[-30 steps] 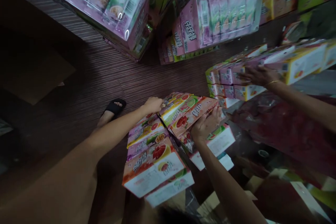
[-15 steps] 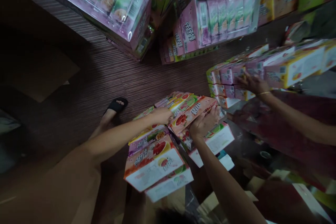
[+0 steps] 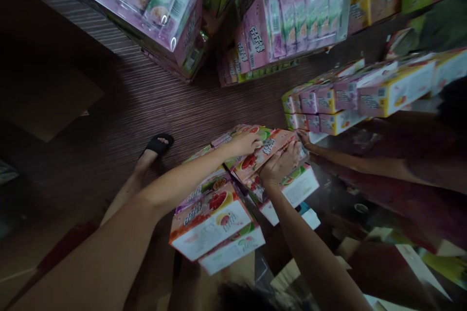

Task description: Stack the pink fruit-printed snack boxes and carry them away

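Below me is a stack of flat fruit-printed cartons, pink and white. On top lies a tilted carton with a pomegranate picture. My left hand rests on that carton's far left edge with its fingers curled over it. The near right end of the same carton is gripped by my right hand, fingers closed around the edge. More white-sided cartons lie under it to the right.
Another person's arm reaches in from the right toward a stack of pink and yellow cartons. Shrink-wrapped pink packs tower behind, with another wrapped pack at the upper left. A sandalled foot stands on the dark ribbed floor.
My left hand slid right along the stack onto the top carton, close to my right hand. The other person's hand dropped from the upper cartons to beside the lower ones.
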Tool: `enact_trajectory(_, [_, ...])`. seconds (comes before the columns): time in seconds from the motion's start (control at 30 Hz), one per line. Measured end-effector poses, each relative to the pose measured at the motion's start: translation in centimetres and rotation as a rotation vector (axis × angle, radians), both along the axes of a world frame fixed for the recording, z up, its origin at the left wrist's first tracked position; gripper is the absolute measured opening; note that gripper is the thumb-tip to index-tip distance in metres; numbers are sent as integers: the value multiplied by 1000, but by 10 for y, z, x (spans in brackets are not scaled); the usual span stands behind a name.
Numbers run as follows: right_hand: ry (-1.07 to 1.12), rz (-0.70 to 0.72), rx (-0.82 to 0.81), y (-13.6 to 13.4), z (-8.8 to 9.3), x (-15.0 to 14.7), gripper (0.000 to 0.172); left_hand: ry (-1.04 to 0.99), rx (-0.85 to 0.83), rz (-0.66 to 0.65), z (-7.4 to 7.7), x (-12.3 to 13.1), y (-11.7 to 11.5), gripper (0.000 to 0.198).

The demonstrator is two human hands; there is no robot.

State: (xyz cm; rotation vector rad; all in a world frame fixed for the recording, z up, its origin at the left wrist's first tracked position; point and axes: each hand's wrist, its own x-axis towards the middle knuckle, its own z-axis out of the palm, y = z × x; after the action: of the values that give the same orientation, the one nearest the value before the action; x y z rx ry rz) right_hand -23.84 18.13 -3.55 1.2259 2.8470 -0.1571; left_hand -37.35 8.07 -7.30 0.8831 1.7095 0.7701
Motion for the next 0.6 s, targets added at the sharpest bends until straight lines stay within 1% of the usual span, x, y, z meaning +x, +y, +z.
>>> enact_trajectory(0.03, [6, 1, 6, 0, -1, 1, 58, -12, 11, -66, 2, 4, -5, 29])
enact_trajectory(0.1, [9, 10, 15, 0, -1, 2, 57, -3, 16, -208, 9, 12, -23, 25])
enact_trajectory(0.17, [5, 21, 13, -3, -1, 2, 57, 37, -9, -283, 19, 17, -41, 25])
enact_trajectory(0.23, [11, 26, 11, -5, -1, 2, 56, 63, -51, -262, 27, 20, -55, 28])
enact_trajectory(0.3, [19, 20, 15, -5, -3, 0, 55, 70, -110, -178, 29, 20, -70, 31])
enact_trajectory(0.37, [22, 10, 17, 1, -4, -2, 55, 74, -192, -26, 24, 20, -95, 35])
enact_trajectory(0.43, [18, 5, -6, 8, -1, -4, 56, 107, -302, 139, 14, 20, -130, 38])
enact_trajectory(0.47, [19, 9, -35, 10, 5, -4, 57, 125, -371, 182, 8, 22, -151, 38])
enact_trajectory(0.5, [31, 15, -71, 8, 13, -3, 58, 135, -446, 179, 2, 24, -172, 38])
enact_trajectory(0.53, [60, 16, -104, 2, 26, 1, 58, 133, -524, 138, -6, 27, -192, 38])
enact_trajectory(0.57, [102, 7, -135, -10, 41, 7, 57, 118, -599, 77, -15, 31, -210, 37])
enact_trajectory(0.6, [154, -12, -160, -29, 59, 16, 55, 98, -659, 11, -25, 37, -224, 37])
